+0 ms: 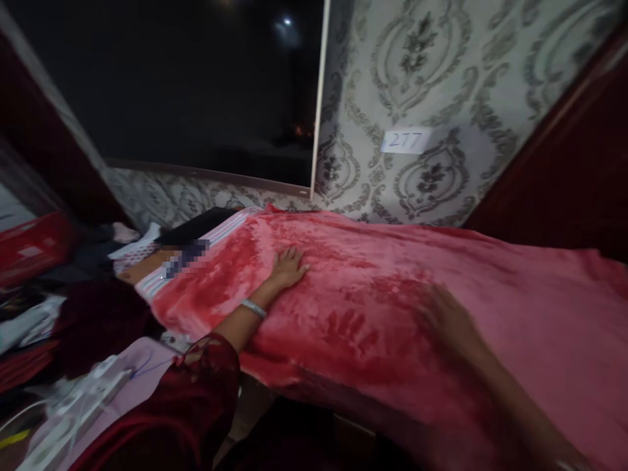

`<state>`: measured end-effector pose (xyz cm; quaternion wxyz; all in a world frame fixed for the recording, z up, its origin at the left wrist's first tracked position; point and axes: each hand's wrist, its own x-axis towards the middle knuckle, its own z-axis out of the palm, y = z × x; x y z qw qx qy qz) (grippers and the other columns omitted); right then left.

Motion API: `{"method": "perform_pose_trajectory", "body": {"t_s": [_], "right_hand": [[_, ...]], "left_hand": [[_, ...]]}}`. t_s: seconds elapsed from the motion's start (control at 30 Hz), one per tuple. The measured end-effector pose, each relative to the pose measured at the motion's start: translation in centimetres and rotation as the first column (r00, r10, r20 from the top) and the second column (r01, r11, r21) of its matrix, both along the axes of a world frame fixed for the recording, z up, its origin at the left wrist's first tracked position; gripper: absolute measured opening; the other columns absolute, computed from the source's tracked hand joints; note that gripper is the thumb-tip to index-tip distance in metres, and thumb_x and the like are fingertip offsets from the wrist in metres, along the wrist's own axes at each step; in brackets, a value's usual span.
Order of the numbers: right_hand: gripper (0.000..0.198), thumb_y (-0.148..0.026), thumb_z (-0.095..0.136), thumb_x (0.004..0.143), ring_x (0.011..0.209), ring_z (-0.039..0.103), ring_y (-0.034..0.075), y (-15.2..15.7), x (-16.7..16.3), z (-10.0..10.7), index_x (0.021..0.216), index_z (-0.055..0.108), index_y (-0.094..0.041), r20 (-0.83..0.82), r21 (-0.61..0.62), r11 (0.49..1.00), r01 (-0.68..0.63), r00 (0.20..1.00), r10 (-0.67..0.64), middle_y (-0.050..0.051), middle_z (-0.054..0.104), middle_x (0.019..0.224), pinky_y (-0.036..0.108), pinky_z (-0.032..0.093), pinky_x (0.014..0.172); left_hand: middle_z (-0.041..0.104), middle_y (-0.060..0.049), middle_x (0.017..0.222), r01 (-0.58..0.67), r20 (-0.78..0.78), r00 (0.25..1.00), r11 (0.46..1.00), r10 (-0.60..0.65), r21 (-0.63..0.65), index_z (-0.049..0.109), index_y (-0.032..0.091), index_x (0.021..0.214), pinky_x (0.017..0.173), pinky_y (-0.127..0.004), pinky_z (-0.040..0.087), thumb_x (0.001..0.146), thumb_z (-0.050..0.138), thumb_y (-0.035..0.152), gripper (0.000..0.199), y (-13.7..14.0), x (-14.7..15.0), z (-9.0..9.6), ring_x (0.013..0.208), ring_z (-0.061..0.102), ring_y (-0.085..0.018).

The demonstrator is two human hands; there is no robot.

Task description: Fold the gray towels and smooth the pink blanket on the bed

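A pink-red plush cloth, like a blanket, lies spread over a raised surface and hangs past its near edge. Darker brushed patches and a hand-shaped mark show in its pile. My left hand rests flat on the cloth left of the middle, fingers stretched out, a bracelet on the wrist. Farther right, my right hand is over the cloth and smeared by motion, so its fingers do not show clearly. A pale striped band runs along the left edge of the cloth.
Behind the cloth, a large dark screen hangs on the patterned wall, near a paper label reading 277. Clothes are heaped at left. A white power strip with cords lies on a pale purple surface at lower left.
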<state>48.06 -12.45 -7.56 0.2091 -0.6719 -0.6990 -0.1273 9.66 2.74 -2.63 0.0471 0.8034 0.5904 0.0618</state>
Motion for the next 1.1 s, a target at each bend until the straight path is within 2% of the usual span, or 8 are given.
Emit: {"method": "perform_pose_trajectory", "body": {"t_s": [0.17,0.3,0.4,0.5,0.63,0.73,0.9,1.1], "right_hand": [[0.058,-0.048,0.041,0.100,0.151,0.023,0.030,4.0,-11.5,2.3,0.154,0.040,-0.027,-0.002,-0.271,0.941,-0.202,0.978,0.209,0.009,0.032,0.163,0.056,0.023,0.119],[0.057,-0.050,0.038,0.102,0.152,0.021,0.026,4.9,-12.9,2.3,0.155,0.036,-0.031,-0.028,-0.368,0.898,-0.242,0.968,0.250,0.004,0.027,0.165,0.054,0.016,0.122],[0.056,-0.049,0.035,0.103,0.151,0.023,0.026,4.3,-7.8,1.6,0.156,0.036,-0.030,0.017,-0.367,0.925,-0.094,0.994,0.107,0.005,0.028,0.164,0.054,0.018,0.121],[0.056,-0.048,0.033,0.102,0.149,0.028,0.030,2.1,0.4,1.0,0.155,0.038,-0.029,0.093,-0.352,0.918,0.182,0.983,-0.159,0.007,0.031,0.163,0.057,0.022,0.118],[0.056,-0.043,0.026,0.103,0.150,0.026,0.030,-3.3,11.5,0.1,0.154,0.039,-0.025,0.121,-0.326,0.797,0.508,0.859,-0.498,0.008,0.030,0.163,0.057,0.024,0.118],[0.062,-0.050,0.024,0.101,0.149,0.027,0.034,-7.5,17.5,-0.8,0.156,0.036,-0.025,0.046,-0.348,0.648,0.677,0.703,-0.710,0.009,0.026,0.165,0.060,0.029,0.114],[0.068,-0.055,0.025,0.098,0.146,0.030,0.039,-11.5,22.0,-1.3,0.156,0.037,-0.021,-0.029,-0.368,0.503,0.782,0.531,-0.847,0.014,0.029,0.163,0.066,0.027,0.112],[0.062,-0.048,0.026,0.099,0.143,0.034,0.041,-14.5,22.5,1.3,0.153,0.041,-0.021,0.022,-0.440,0.386,0.811,0.439,-0.898,0.017,0.034,0.160,0.069,0.030,0.107]], "left_hand": [[0.034,-0.015,0.161,0.020,-0.073,0.997,0.987,-0.009,0.161,0.044,0.018,0.151,0.119,-0.057,0.021,0.100,0.031,0.046,0.059,0.7,0.4,-1.8,0.150,0.029,-0.033],[0.038,-0.016,0.159,0.040,-0.106,0.994,0.980,-0.019,0.197,0.045,0.017,0.150,0.117,-0.058,0.024,0.100,0.030,0.044,0.059,1.1,0.3,-1.8,0.148,0.032,-0.034],[0.040,-0.015,0.158,0.033,-0.107,0.994,0.977,-0.011,0.210,0.047,0.017,0.149,0.117,-0.057,0.026,0.100,0.031,0.043,0.058,1.4,0.4,-1.6,0.147,0.033,-0.034],[0.041,-0.015,0.157,0.033,-0.103,0.995,0.976,-0.011,0.214,0.047,0.017,0.149,0.117,-0.056,0.027,0.099,0.033,0.042,0.058,1.7,0.5,-1.7,0.147,0.034,-0.033],[0.041,-0.016,0.157,0.045,-0.109,0.994,0.976,-0.022,0.214,0.048,0.016,0.148,0.116,-0.058,0.027,0.098,0.032,0.041,0.058,2.0,0.4,-1.8,0.146,0.035,-0.034],[0.041,-0.016,0.157,0.045,-0.116,0.993,0.974,-0.019,0.223,0.048,0.016,0.148,0.114,-0.059,0.029,0.098,0.030,0.040,0.059,2.0,0.5,-1.7,0.146,0.036,-0.034],[0.045,-0.018,0.154,0.044,-0.124,0.992,0.972,-0.015,0.231,0.049,0.014,0.147,0.114,-0.056,0.031,0.096,0.028,0.040,0.061,1.9,0.6,-1.3,0.145,0.038,-0.034],[0.049,-0.012,0.152,0.033,-0.052,0.998,0.964,-0.021,0.262,0.049,0.019,0.144,0.113,-0.056,0.032,0.094,0.012,0.044,0.067,2.0,0.6,-1.3,0.141,0.042,-0.031]]}}
